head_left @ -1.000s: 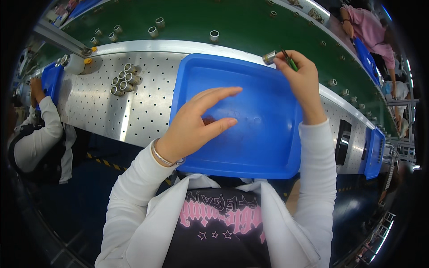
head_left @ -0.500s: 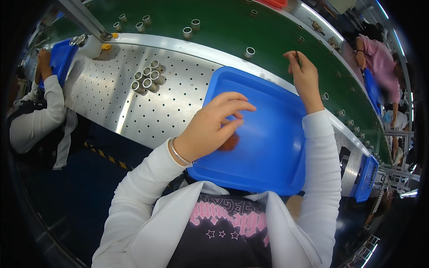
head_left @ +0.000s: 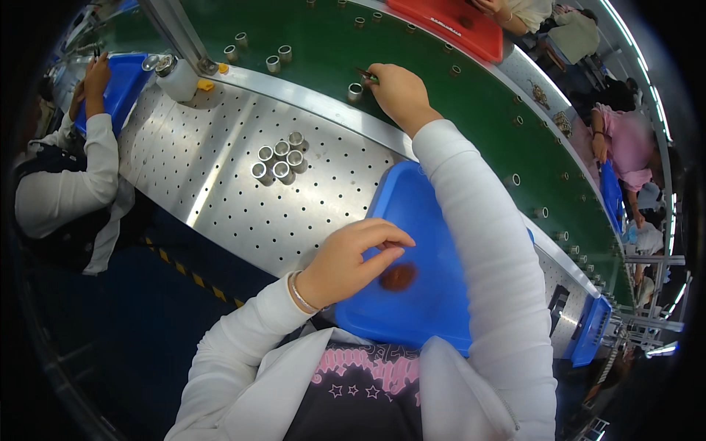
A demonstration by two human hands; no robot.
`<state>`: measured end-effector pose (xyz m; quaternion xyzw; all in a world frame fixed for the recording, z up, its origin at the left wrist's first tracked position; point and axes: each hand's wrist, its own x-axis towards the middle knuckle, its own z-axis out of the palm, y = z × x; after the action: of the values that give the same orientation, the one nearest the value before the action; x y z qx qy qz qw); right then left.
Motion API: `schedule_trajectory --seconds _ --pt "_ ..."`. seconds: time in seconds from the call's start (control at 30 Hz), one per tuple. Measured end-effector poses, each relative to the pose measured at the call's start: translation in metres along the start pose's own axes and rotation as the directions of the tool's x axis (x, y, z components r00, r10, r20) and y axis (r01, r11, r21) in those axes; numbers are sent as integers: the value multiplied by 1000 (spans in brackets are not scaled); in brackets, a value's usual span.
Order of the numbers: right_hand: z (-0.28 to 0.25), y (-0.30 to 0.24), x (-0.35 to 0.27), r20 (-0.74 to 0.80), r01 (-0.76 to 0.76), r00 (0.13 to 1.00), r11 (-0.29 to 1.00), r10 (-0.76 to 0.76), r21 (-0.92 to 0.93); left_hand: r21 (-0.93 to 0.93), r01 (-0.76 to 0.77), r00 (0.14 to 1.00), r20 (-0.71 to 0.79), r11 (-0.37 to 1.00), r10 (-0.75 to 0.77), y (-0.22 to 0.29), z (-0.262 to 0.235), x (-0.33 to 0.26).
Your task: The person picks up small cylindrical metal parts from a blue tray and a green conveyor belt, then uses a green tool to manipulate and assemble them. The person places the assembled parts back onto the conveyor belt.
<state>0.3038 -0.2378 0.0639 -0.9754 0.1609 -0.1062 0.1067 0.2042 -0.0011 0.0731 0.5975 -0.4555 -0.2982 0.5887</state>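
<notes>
My right hand (head_left: 401, 94) reaches over the green conveyor belt (head_left: 323, 73), its fingers closed on a slim dark tool (head_left: 365, 73) whose exact kind I cannot make out. Just below the tool, a short metal sleeve (head_left: 355, 92) stands on the belt; whether the two touch is unclear. My left hand (head_left: 357, 261) hovers above the blue tray (head_left: 401, 327), fingers curved, a small gap between thumb and forefinger, nothing seen in it. Beside its fingertips lies a reddish-brown patch (head_left: 398, 277) in the tray. My right sleeve hides the tray's right part.
Several metal sleeves (head_left: 281, 149) stand grouped on the perforated metal table (head_left: 220, 169). More stand along the belt. A white bottle (head_left: 176, 81) is beside a metal post (head_left: 176, 33). Co-workers sit at left and across the belt, near a red tray (head_left: 448, 29) and blue trays (head_left: 121, 92).
My right hand has swung left and over the belt to beside a sleeve. My left hand's fingers have drawn closer together. The view has shifted, with the table group now lower and further right.
</notes>
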Motion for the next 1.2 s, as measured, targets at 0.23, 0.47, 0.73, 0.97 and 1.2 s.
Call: schedule_trajectory --seconds 0.23,0.47,0.73,0.97,1.2 --pt "-53 -3 -74 -51 -47 994 799 97 600 -323 67 965 -221 944 -144 -6 -16 0" --pt "-96 -19 -203 136 -159 987 468 82 869 -343 10 980 -183 939 -77 -1 5 5" --pt "-111 -25 -261 -159 15 979 739 126 674 -324 46 990 -113 945 -87 19 43 -7" --pt "-111 -44 -268 -282 231 941 963 -185 139 111 5 990 -139 994 10 34 56 -12" --pt "-125 -22 -301 19 -122 981 536 195 835 -610 280 945 40 742 -324 40 49 -17"
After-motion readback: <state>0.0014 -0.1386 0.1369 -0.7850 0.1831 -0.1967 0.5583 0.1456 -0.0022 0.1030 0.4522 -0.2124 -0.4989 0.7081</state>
